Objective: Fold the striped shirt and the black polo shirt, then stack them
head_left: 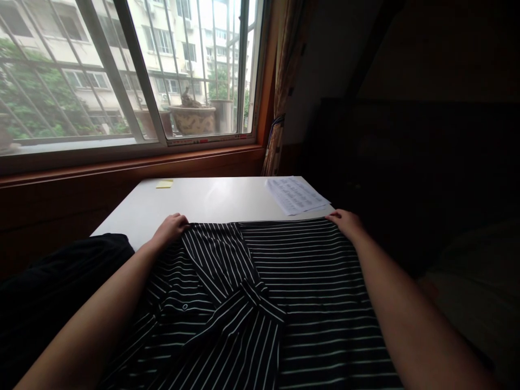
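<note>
A black shirt with white stripes (312,271) is stretched out in front of me, its far edge pulled nearly straight between both hands. My left hand (171,227) is closed on the far left corner of the cloth. At the far right corner, my right hand (343,221) pinches the same edge between thumb and fingers. A folded-over striped part, perhaps a sleeve with its cuff, lies across the middle of the shirt. A small round button shows left of it. The near end of the shirt runs out of the bottom of the view.
Beneath the shirt is a white table (203,197). Printed sheets of paper (296,195) lie at its far right, and a yellow sticky-note pad (164,184) at its far left. Dark cloth (73,271) is heaped on the left. A barred window (182,70) and curtain (277,108) stand behind.
</note>
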`<state>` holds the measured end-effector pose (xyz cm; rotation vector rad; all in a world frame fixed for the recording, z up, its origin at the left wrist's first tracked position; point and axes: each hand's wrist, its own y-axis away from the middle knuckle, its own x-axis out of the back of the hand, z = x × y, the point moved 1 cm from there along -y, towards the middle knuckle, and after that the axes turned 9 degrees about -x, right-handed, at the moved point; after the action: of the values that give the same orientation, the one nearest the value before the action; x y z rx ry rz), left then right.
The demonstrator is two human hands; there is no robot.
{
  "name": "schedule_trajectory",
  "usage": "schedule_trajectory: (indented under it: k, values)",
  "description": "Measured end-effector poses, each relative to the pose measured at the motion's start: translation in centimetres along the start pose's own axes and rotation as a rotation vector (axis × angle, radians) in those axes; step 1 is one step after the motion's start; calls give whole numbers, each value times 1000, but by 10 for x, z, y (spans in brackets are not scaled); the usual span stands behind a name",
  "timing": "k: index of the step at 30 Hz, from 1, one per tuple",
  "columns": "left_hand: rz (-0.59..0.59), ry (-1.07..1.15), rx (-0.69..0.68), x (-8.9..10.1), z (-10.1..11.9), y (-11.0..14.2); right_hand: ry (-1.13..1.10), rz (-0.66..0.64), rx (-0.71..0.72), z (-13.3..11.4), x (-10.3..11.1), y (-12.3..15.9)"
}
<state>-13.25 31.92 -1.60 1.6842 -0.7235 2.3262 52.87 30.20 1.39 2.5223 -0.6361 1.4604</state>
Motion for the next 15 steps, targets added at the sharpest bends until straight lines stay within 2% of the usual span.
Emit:
schedule_trajectory:
  k: [4,8,11,15]
  values:
    - [-2,-22,-8,2,-6,-3,-28,-20,-4,0,-4,-6]
    - [27,-50,-19,9,2,2,-81,-111,-13,14,3,9]
    - [72,-60,-60,18,20,14,-137,-187,-8,32,15,32]
    - [112,-26,-290,35,64,48,-152,-267,26,59,37,68]
